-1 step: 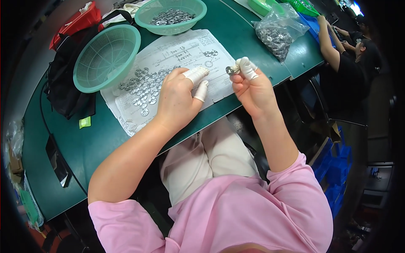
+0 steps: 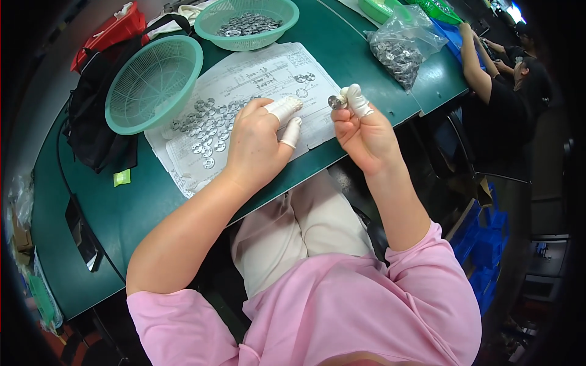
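Between the right hand (image 2: pixel 368 131), which pinches it, and the left hand (image 2: pixel 259 139), fingers loosely parted, sits a metal disc (image 2: pixel 334 102)

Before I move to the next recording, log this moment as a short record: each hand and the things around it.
Right hand: fingers closed on a small round metal part
Left hand: finger and thumb parted, over printed sheets; contact unclear
Finger covers: white, on both hands
Loose metal discs: on the sheets, left of the left hand
Plastic bag: transparent, metal parts inside
Table: green
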The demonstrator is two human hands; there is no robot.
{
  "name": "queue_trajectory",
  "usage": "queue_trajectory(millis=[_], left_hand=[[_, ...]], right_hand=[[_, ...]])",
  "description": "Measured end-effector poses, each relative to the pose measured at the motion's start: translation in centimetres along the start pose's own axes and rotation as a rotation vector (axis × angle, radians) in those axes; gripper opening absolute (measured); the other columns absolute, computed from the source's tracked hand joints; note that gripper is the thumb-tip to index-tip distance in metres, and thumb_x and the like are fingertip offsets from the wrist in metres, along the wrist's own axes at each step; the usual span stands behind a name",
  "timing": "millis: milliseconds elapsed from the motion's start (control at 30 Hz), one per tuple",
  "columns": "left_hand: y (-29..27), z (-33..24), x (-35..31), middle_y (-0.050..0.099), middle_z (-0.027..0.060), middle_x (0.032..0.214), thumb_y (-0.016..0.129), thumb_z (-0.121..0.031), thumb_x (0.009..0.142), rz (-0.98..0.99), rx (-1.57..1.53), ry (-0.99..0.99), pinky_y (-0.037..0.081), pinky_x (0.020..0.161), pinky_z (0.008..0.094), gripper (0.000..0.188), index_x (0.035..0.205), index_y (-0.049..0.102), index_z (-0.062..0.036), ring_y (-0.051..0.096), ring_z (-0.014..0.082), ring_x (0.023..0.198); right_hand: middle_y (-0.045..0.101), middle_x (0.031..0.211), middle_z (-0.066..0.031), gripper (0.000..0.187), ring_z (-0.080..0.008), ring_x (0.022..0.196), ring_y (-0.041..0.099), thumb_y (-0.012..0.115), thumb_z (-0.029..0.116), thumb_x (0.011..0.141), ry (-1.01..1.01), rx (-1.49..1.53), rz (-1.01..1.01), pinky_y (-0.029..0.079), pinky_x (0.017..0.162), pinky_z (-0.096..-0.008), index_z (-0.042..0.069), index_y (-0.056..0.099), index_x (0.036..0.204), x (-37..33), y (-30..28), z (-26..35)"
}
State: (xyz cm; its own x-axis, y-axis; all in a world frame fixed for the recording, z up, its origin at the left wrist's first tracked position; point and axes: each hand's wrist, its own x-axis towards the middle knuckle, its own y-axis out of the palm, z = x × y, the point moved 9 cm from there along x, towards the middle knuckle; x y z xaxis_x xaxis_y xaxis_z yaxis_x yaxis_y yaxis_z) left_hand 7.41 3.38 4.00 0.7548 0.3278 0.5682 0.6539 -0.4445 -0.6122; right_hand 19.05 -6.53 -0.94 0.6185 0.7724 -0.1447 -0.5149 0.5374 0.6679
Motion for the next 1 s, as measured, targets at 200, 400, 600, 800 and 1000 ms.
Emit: queue_trajectory(millis=[200, 400, 600, 800, 1000], left_hand=[[0.1, 0.3, 0.1, 0.067, 0.0131, 0.084, 0.064, -0.011, 0.077, -0.019, -0.029, -0.002, 0.044, 0.086, 0.0421, 0.025, 0.101, 0.069, -0.0075, 0.057, 0.0342, 0.096], [0.2, 0.3, 0.0, 0.066, 0.0121, 0.081, 0.064, -0.011, 0.077, -0.007, -0.014, -0.004, 0.043, 0.086, 0.0422, 0.025, 0.101, 0.069, -0.0080, 0.057, 0.0337, 0.097], [0.3, 0.3, 0.0, 0.066, 0.0113, 0.080, 0.064, -0.011, 0.077, -0.002, -0.016, -0.005, 0.043, 0.086, 0.0420, 0.025, 0.101, 0.069, -0.0083, 0.057, 0.0330, 0.097], [0.2, 0.2, 0.0, 0.066, 0.0108, 0.079, 0.064, -0.010, 0.077, -0.020, -0.015, 0.014, 0.043, 0.086, 0.0417, 0.024, 0.100, 0.070, -0.0083, 0.057, 0.0328, 0.097], [0.3, 0.2, 0.1, 0.066, 0.0104, 0.078, 0.065, -0.011, 0.077, -0.006, -0.018, 0.006, 0.043, 0.087, 0.0418, 0.023, 0.099, 0.070, -0.0086, 0.057, 0.0330, 0.098]], right_hand=[[0.057, 0.087, -0.0053, 0.023, -0.0101, 0.074, 0.051, 0.058, 0.023, 0.092, 0.236, 0.534, 0.001, 0.047, 0.056, -0.0177, 0.000, 0.056, 0.097, -0.8, 0.6, -2.5], [0.057, 0.085, -0.0058, 0.024, -0.0114, 0.076, 0.052, 0.057, 0.022, 0.092, 0.275, 0.698, 0.012, 0.049, 0.058, -0.0188, -0.001, 0.055, 0.098, -1.3, 1.3, -2.9], [0.057, 0.085, -0.0062, 0.025, -0.0118, 0.076, 0.053, 0.058, 0.022, 0.092, 0.271, 0.723, 0.012, 0.050, 0.058, -0.0191, -0.002, 0.055, 0.098, -1.6, 1.6, -3.2], [0.057, 0.084, -0.0062, 0.025, -0.0121, 0.077, 0.053, 0.059, 0.022, 0.091, 0.278, 0.736, 0.008, 0.050, 0.058, -0.0187, -0.002, 0.055, 0.096, -1.7, 1.8, -3.4], [0.056, 0.083, -0.0060, 0.025, -0.0121, 0.077, 0.053, 0.060, 0.023, 0.091, 0.273, 0.728, -0.012, 0.050, 0.058, -0.0181, -0.002, 0.055, 0.095, -1.8, 1.8, -3.5]])
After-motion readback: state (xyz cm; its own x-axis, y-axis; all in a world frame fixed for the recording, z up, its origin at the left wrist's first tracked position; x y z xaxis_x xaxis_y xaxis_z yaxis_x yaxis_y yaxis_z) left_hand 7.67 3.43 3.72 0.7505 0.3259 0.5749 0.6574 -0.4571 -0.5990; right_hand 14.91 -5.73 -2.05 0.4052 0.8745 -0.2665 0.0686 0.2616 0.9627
